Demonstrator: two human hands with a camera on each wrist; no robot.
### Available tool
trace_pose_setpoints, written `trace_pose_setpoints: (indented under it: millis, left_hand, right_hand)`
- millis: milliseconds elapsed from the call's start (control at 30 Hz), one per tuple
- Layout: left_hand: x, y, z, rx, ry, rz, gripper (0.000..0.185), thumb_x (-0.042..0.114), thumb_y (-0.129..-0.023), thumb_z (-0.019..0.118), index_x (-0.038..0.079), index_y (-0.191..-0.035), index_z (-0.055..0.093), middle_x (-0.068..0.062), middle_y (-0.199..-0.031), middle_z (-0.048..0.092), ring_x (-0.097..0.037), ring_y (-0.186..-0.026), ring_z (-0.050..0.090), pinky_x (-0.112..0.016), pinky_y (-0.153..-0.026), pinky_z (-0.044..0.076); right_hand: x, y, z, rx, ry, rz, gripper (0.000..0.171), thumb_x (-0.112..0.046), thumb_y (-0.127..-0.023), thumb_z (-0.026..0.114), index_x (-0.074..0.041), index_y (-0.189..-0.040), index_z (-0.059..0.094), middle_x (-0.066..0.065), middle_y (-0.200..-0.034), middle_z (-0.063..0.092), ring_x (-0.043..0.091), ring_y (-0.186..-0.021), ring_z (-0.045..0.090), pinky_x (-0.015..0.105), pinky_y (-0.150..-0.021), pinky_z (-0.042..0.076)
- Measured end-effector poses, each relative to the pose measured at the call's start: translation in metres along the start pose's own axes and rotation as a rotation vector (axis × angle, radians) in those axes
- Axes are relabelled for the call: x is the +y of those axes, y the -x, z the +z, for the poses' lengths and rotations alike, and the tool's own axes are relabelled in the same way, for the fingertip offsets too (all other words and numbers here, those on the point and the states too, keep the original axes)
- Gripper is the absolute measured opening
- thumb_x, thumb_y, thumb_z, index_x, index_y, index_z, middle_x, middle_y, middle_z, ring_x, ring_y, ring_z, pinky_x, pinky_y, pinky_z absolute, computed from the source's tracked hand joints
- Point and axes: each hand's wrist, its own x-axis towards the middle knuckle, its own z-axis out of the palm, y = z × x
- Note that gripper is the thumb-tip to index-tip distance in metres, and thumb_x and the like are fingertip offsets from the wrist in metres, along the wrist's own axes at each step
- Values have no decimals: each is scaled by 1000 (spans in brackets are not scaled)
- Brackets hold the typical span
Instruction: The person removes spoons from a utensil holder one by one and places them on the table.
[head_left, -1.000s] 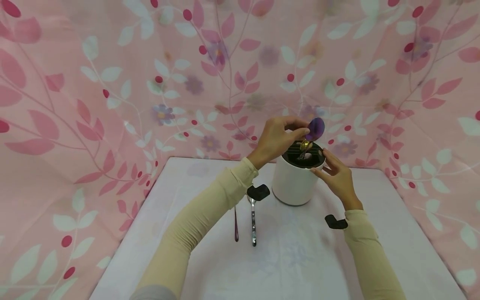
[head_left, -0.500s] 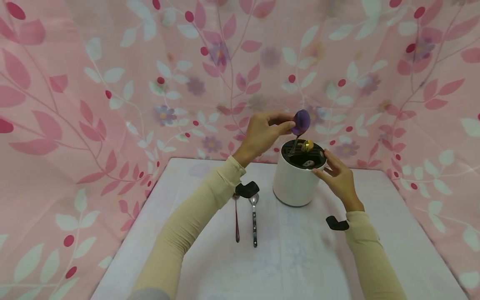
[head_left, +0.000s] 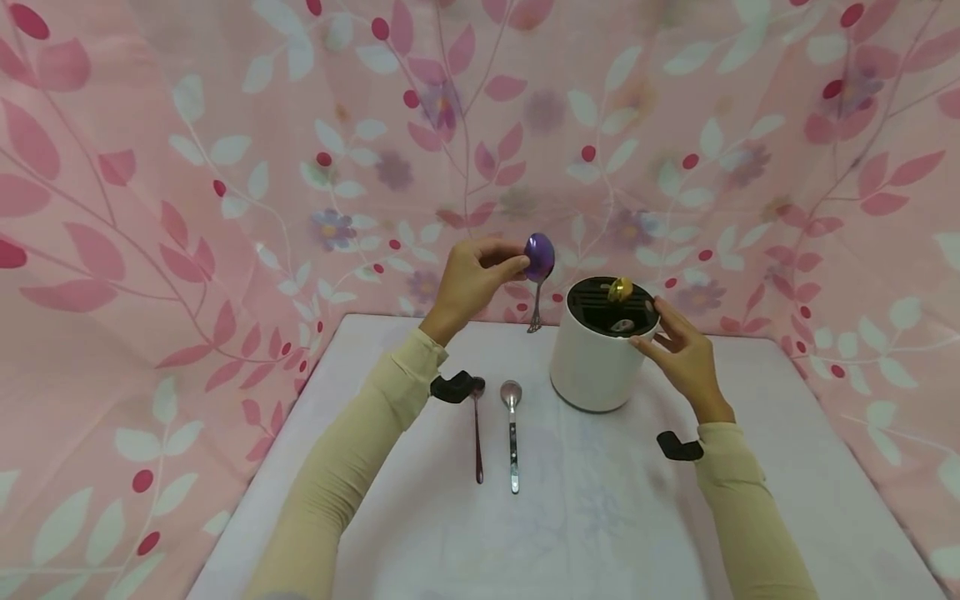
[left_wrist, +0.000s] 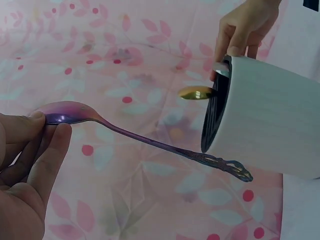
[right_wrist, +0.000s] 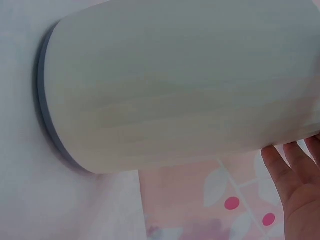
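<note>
the left hand [head_left: 468, 279] pinches the bowl of a purple metal spoon [head_left: 538, 265], held in the air just left of the white cylindrical cutlery holder [head_left: 596, 367]; its ornate handle hangs downward. the right hand [head_left: 678, 354] rests straight-fingered against the holder's rim.

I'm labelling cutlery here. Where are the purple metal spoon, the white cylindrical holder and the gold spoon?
purple metal spoon [left_wrist: 150, 143]: left wrist view, middle of its handle.
white cylindrical holder [head_left: 592, 367]: head view, front of its side wall.
gold spoon [head_left: 619, 289]: head view, bowl sticking up from the holder's top.
</note>
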Motion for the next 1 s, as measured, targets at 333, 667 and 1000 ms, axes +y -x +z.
trace_pose_setpoints:
  millis: [333, 667, 1000]
  left_hand:
    - [-37, 22, -40, 61, 17, -73, 21, 8, -88, 73, -4, -104, 71, -16, -97, 70, -25, -84, 71, -34, -81, 58]
    - [-62, 44, -80, 124, -33, -207, 27, 14, -88, 74, -4, -107, 70, -16, -101, 70, -26, -87, 70, -31, -84, 57]
    - [-92, 69, -102, 165, 61, -345, 26, 4, -90, 69, -14, -109, 65, -16, -97, 68, -18, -78, 69, -31, -80, 58]
  right_hand:
    - [-2, 0, -1, -3, -13, -9, 75, -18, -84, 79, -33, -147, 41, -3, -154, 36, 17, -137, 40, 39, -99, 44]
    - [-23, 3, -1, -21, -11, 2, 74, -17, -85, 78, -20, -149, 40, 8, -155, 35, 24, -138, 38, 45, -99, 43]
    - [-2, -2, 0, -7, 14, 12, 76, -19, -85, 78, -22, -150, 40, -1, -155, 35, 19, -138, 39, 35, -98, 45]
